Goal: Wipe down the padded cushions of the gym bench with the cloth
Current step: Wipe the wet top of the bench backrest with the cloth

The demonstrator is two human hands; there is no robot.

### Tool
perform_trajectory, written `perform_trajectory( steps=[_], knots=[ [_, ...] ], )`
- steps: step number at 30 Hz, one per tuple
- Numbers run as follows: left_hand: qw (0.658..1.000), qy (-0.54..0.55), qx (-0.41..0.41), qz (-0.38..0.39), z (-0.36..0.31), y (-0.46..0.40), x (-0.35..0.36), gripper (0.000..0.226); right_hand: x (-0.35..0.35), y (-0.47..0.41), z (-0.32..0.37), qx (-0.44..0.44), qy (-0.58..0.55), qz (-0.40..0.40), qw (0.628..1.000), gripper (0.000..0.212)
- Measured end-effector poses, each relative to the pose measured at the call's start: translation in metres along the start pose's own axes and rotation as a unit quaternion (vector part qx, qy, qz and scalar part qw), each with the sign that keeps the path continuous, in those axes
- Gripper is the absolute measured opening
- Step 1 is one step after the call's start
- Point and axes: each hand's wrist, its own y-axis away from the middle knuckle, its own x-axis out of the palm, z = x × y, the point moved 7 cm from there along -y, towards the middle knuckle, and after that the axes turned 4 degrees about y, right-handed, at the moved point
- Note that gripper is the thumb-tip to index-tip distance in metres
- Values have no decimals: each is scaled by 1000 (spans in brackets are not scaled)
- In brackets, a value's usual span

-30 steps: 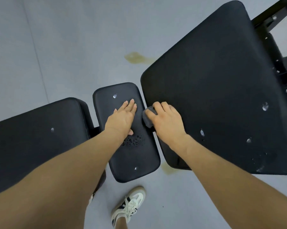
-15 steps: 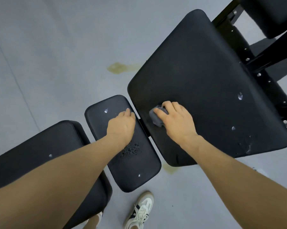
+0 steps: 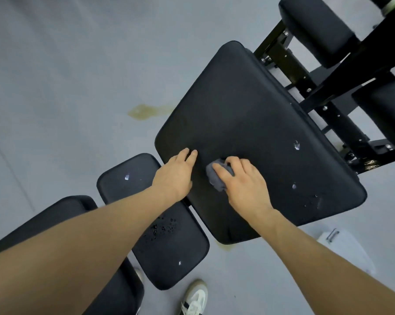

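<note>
The large black seat cushion [image 3: 249, 123] of the gym bench fills the middle right, with white marks and droplets near its right side. My right hand [image 3: 244, 185] grips a bunched grey cloth [image 3: 217, 178] and presses it on the cushion's near left part. My left hand [image 3: 176, 173] lies flat with straight fingers on the same cushion's left edge. A small black middle cushion [image 3: 173, 246] sits below my left arm, with water droplets and white spots. A third black cushion [image 3: 55, 214] lies at the lower left, mostly under my left forearm.
The black metal frame [image 3: 324, 92] and roller pads [image 3: 317, 26] stand at the upper right. The grey floor [image 3: 67, 76] carries a yellowish stain [image 3: 144, 111]. My white shoe [image 3: 195, 298] is at the bottom. A pale object [image 3: 342, 248] lies on the floor at the lower right.
My left hand has moved from the small middle cushion onto the large cushion's left edge. My right hand slid the cloth further onto the large cushion. The view shifted right, showing more frame.
</note>
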Motion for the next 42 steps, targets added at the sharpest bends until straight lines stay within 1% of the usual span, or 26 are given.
perform_trajectory(
  steps=[1,2,3,6,7,8,9,10,11,12,13,15,16,18,20,23,26,28,29,32,34,35,38,40,42],
  knots=[
    [1000,1,1,-1,1,0,-1,77,-3,-6,-6,-7,3,0,1000,63],
    [1000,5,0,-3,1,-1,-1,77,-9,-15,-15,5,11,-4,1000,60],
    [1000,12,-1,-4,1,-2,-1,76,-16,-28,-27,36,22,-20,999,57],
    [1000,24,-1,-4,2,-3,3,78,-35,-69,-68,180,20,-70,981,50],
    [1000,20,3,-4,2,-2,4,80,-38,-75,-71,214,10,-81,974,51],
    [1000,16,7,-3,3,-2,4,82,-36,-76,-67,229,-3,-85,970,52],
    [1000,14,10,-2,4,-2,4,83,-30,-71,-55,217,-16,-79,973,54],
    [1000,13,13,-3,5,-2,4,84,-19,-62,-36,176,-19,-67,982,55],
    [1000,13,16,-4,6,-2,3,84,-9,-50,-15,115,-17,-58,991,56],
    [1000,12,18,-3,5,-2,2,84,-3,-39,2,61,-15,-49,997,56],
    [1000,10,19,-2,5,-2,1,84,1,-36,8,26,-13,-38,999,55],
    [1000,-1,20,3,4,-2,1,85,0,-55,1,-1,-3,-44,999,52],
    [1000,-5,21,6,3,-2,2,86,-5,-69,-6,9,6,-49,999,50],
    [1000,-8,18,10,3,-2,4,87,-18,-99,-25,58,11,-51,997,50],
    [1000,-17,15,16,3,-2,4,86,-22,-109,-37,80,-6,-27,996,51],
    [999,-28,6,20,2,-2,-1,81,-30,-67,-49,65,11,-46,997,52],
    [999,-32,2,2,-3,-7,-11,67,-30,-12,-69,43,38,-38,998,53],
    [999,-27,13,-34,-13,-10,-21,55,-35,-14,-81,21,58,-31,998,58],
    [998,-18,22,-49,-19,-12,-25,54,-39,-27,-87,20,70,-35,997,59],
    [995,22,44,-91,-41,-20,-35,60,-55,-93,-109,76,108,-59,989,54],
    [990,40,54,-124,-55,-23,-41,62,-64,-125,-122,113,102,-51,987,49],
    [988,46,57,-136,-60,-25,-43,63,-65,-127,-126,117,91,-42,988,49],
    [987,66,62,-135,-70,-27,-41,66,-65,-83,-129,100,87,-29,991,52],
    [990,65,57,-110,-73,-27,-36,72,-64,-39,-132,87,91,-10,992,55],
    [994,52,50,-88,-75,-28,-32,77,-62,-22,-137,72,102,-2,992,55]
  ],
)
